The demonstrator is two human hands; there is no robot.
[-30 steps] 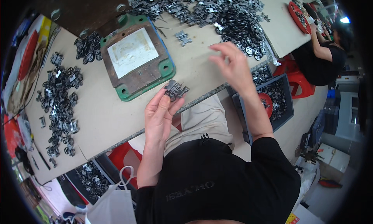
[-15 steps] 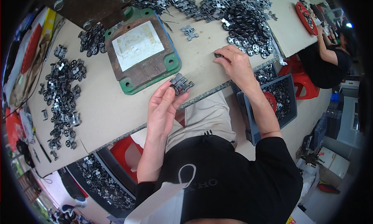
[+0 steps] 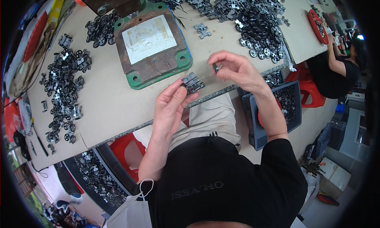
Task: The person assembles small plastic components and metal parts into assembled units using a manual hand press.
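Observation:
My left hand (image 3: 171,105) is closed on a small grey toy car chassis (image 3: 193,82), held above the table's front edge. A thin axle sticks out of the chassis toward my right hand. Between the thumb and fingers of my right hand (image 3: 237,71) is a small black wheel (image 3: 215,68), seen nearly edge-on. The wheel is a short way from the chassis, not touching it. A pile of loose black wheels (image 3: 261,38) with silver spokes lies beyond my right hand. Another grey chassis (image 3: 202,30) rests alone near the pile.
A green and brown metal press base (image 3: 158,68) with a white pad stands left of centre. Wheeled chassis (image 3: 63,93) lie heaped at the left, more grey chassis (image 3: 221,4) at the back. A grey bin (image 3: 255,123) sits below right. A co-worker (image 3: 344,66) sits at the far right.
My right hand has moved from beside the wheel pile toward my left hand, bringing the wheel near the chassis. The whole view has shifted slightly.

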